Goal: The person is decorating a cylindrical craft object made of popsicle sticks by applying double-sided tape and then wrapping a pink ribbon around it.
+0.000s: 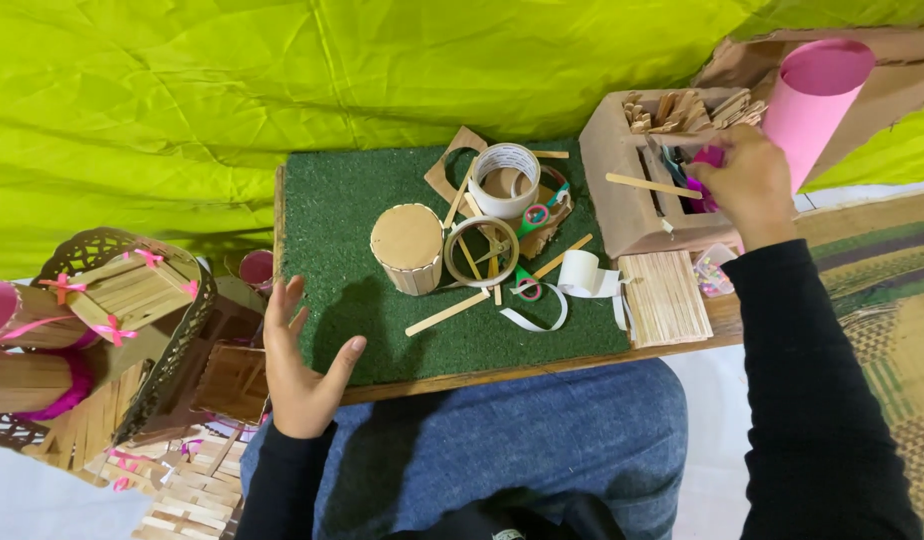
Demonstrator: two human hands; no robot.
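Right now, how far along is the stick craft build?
Done: a stick-clad cylinder stands on the green mat, and finished stick pieces with pink bows sit at the left. In hand: right hand reaches into the cardboard box, left hand open at the mat edge. Left: loose sticks and tape roll lie unused.

Dark green turf mat (382, 205), lime-green cloth (282, 80) behind, pale wooden sticks (665, 298), brown cardboard box (622, 200), pink paper roll (817, 95), white tape roll (504, 178), black sleeves (802, 380).
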